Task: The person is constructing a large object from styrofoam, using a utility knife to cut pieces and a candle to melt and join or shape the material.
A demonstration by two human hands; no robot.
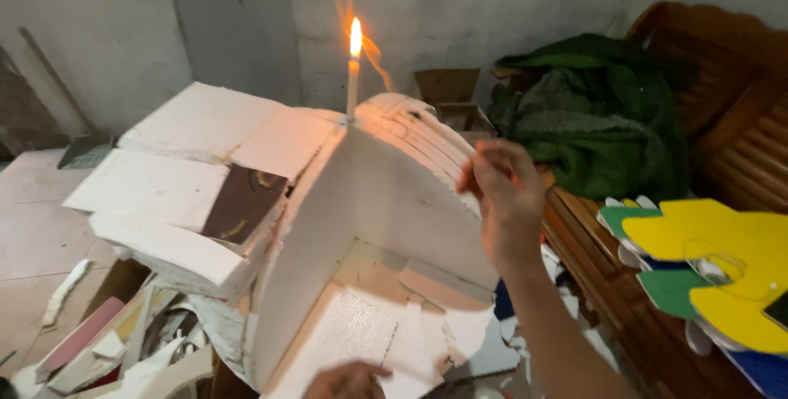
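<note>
A white foam-board model (369, 202) with a curved ribbed top stands in front of me. A thin white candle (352, 87) burns upright on its peak. My right hand (505, 202) is raised at the right end of the curved ribs (427, 140), fingertips pinched on the edge of the strips. My left hand (345, 381) rests low at the bottom edge on the flat white foam base (345, 333), only its knuckles showing.
Stacked white foam slabs (180, 194) with a dark brown panel (245, 202) lie left. A wooden bench (722, 120) on the right holds green cloth (607, 112) and yellow, green and blue foam cutouts (714, 259). Scraps (123, 350) litter the floor.
</note>
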